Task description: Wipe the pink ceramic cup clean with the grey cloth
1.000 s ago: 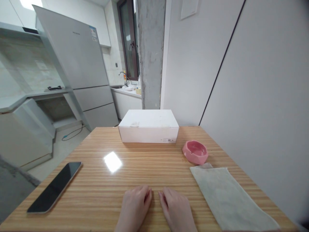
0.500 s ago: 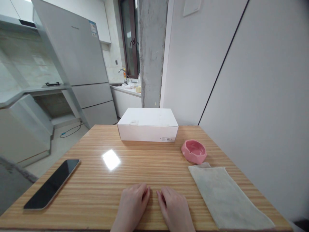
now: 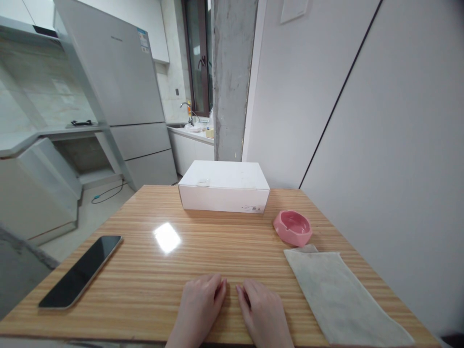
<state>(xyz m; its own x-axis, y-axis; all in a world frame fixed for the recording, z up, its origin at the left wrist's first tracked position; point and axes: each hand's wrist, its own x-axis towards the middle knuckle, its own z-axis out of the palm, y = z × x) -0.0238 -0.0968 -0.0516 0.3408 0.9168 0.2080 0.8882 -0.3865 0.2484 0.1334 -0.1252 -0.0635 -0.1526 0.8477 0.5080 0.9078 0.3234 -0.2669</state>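
Both of my hands rest on the wooden table (image 3: 217, 251) near its front edge, side by side with a small gap between them. My left hand (image 3: 202, 297) is closed, fingers curled under and thumb along the inner side. My right hand (image 3: 261, 302) is curled the same way, and nothing shows in either one. To the right of my right hand lies a folded grey-beige cloth (image 3: 344, 295). Just beyond the cloth sits a pink ashtray-like dish (image 3: 293, 228). Farther left of my left hand a black-screened smartphone (image 3: 81, 273) lies flat.
A closed white box (image 3: 224, 187) stands at the table's far edge. A pale wall (image 3: 384, 145) runs along the right. Behind the table are a concrete pillar (image 3: 234, 82), a tall grey fridge (image 3: 134, 92) and a sink counter (image 3: 192, 142). A lamp's reflection shines on the tabletop.
The camera view has tilted and shifted slightly. My hands and the things on the table have stayed where they were.
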